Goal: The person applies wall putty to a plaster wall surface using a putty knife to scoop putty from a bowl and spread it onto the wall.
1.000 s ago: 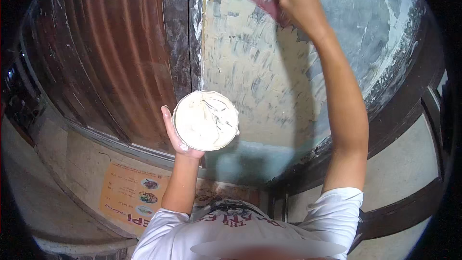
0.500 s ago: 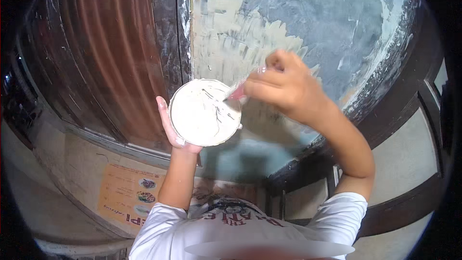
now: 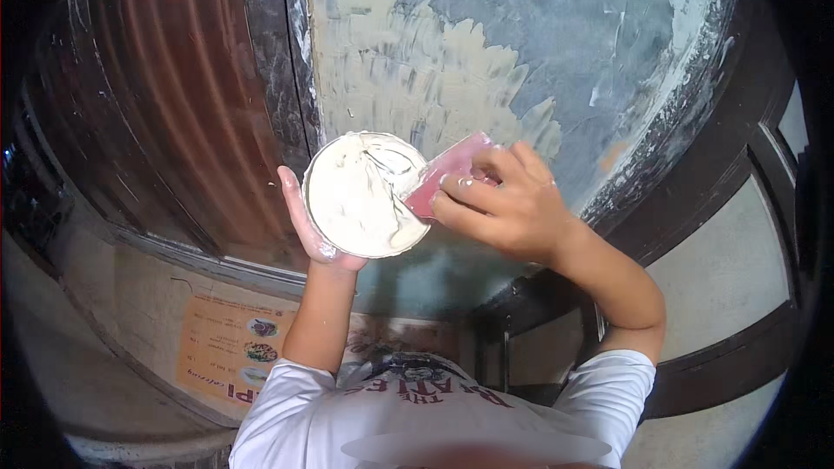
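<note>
My left hand (image 3: 304,217) supports a round tub of creamy white putty (image 3: 352,200) from below and the left side, its thumb along the rim and smeared with white. Most of its fingers are hidden beneath the tub. In my right hand (image 3: 508,200) is a flat reddish-pink putty scraper (image 3: 447,174), pinched between thumb and fingers. The scraper's edge dips into the putty at the tub's right side. Ridges and folds mark the putty surface. Beyond the tub stands a grey-blue wall (image 3: 573,43) with a patch of beige putty (image 3: 417,61) spread over it in strokes.
Left of the wall is a dark wooden post (image 3: 274,52) beside a reddish-brown wood panel (image 3: 165,78). A dark frame with pale panels (image 3: 721,252) runs along the right. An orange printed poster (image 3: 230,347) is at lower left.
The scraper has turned flatter and lower, its broad face now showing, and it has pushed the putty into fresh folds. My right hand has moved down; the tub has barely shifted.
</note>
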`<state>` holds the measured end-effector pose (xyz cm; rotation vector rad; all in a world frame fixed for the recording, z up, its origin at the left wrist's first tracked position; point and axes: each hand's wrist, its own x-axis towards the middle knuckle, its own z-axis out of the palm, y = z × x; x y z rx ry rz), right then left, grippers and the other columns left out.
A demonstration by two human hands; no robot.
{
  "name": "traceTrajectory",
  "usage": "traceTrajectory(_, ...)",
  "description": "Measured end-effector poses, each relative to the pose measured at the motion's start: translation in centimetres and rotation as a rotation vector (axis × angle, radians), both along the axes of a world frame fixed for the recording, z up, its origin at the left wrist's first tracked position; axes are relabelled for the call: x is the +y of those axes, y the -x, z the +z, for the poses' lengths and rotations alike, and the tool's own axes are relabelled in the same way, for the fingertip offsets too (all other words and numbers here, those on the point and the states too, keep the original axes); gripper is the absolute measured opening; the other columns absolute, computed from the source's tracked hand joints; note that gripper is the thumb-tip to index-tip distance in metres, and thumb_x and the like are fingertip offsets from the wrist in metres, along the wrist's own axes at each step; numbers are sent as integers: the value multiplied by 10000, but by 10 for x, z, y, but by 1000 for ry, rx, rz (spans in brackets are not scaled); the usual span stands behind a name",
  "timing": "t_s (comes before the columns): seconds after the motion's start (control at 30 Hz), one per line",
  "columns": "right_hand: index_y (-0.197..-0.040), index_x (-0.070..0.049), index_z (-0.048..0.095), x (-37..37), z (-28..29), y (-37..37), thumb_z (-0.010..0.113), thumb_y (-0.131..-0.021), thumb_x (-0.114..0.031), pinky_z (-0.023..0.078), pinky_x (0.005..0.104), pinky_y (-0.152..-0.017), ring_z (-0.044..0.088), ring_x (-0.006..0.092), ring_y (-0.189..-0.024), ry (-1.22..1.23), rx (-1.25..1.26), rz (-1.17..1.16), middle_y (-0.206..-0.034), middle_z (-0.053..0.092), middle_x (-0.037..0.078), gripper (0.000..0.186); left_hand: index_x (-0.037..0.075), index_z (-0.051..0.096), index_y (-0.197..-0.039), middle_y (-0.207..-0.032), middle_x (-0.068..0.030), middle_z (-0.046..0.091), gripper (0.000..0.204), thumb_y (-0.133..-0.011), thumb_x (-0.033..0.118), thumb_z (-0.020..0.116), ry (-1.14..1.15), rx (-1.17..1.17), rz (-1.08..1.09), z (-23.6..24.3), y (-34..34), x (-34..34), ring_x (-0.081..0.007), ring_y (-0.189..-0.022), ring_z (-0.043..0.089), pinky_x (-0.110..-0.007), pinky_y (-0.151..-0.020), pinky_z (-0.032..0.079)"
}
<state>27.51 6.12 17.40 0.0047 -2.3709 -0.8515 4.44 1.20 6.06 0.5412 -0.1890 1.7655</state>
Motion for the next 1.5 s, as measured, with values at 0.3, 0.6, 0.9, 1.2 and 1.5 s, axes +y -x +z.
traceTrajectory(0.3,-1028,-209,721,4,-2,-1,699,-757,-239,433,353,-673,587,212,-885,45,44,19,-1013,690,-59,274,-44,467,-1475,-1472,-230,541,954,-971,761,385,41,22,-12,0,-18,0,-380,-1303,565,-502,-1124,444)
traceTrajectory(0.6,-1047,-193,722,8,-5,2,676,-764,-208,451,368,-692,588,226,-880,100,73,-23,-1022,689,-46,287,-27,459,-1487,-1472,-212,544,982,-960,794,340,71,47,-29,-5,-22,0,-351,-1301,572,-481,-1107,462)
traceTrajectory(0.9,-1032,-172,718,21,-2,10,726,-782,-182,447,356,-694,584,241,-874,91,131,-9,-1029,701,-36,251,-49,459,-1479,-1470,-226,546,975,-966,775,375,46,-5,-68,-8,-25,0,-374,-1295,575,-503,-1115,454)
traceTrajectory(1.2,-1114,-127,680,71,69,27,658,-874,-74,376,426,-820,594,252,-944,145,494,-55,-1007,699,34,247,-35,467,-1481,-1464,-217,551,969,-963,779,365,67,15,-28,-18,-11,1,-373,-1297,575,-528,-1102,469)
traceTrajectory(1.5,-1033,-10,662,132,125,74,663,-895,-200,483,494,-896,631,415,-1012,138,618,-57,-1030,683,224,234,-23,484,-1475,-1452,-215,564,955,-966,776,364,109,-29,28,-21,5,-1,-388,-1287,579,-548,-1095,469)
